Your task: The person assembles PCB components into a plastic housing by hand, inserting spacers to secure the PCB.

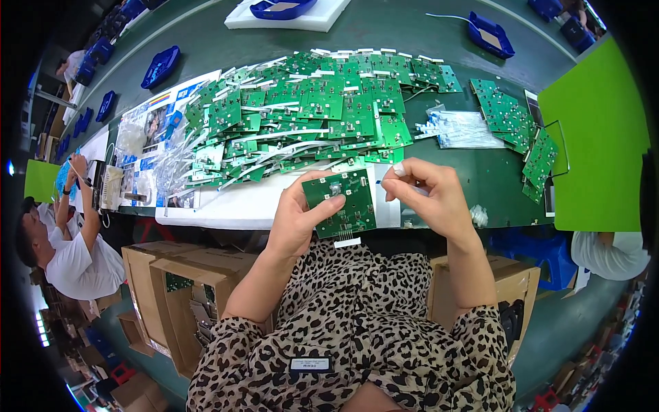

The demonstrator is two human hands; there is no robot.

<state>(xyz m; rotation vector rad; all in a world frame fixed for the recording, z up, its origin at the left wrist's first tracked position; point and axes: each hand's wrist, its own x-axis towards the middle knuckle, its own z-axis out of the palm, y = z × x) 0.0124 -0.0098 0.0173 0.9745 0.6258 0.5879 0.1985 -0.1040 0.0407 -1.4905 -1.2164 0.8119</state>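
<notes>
My left hand point(300, 214) is closed on the edge of a green circuit board point(358, 206), its thumb lying across the face. A white connector point(347, 243) on pins sticks out of the board's lower edge, and a small pale part sits near the thumb tip. Just right of the board, my right hand point(431, 196) is closed in a pinch, thumb against forefinger. Whatever lies between those fingertips is too small to make out. Beyond both hands spreads a heap of green circuit boards point(322, 103) with white ribbon cables point(281, 152) among them.
To the right lie a bundle of white ribbon cables point(470, 130), more boards point(504, 113) and a bright green panel point(597, 137). Blue trays point(161, 66) stand farther back. Cardboard boxes point(147, 295) are below the table edge. A person in white point(86, 257) works at left; another sits at right.
</notes>
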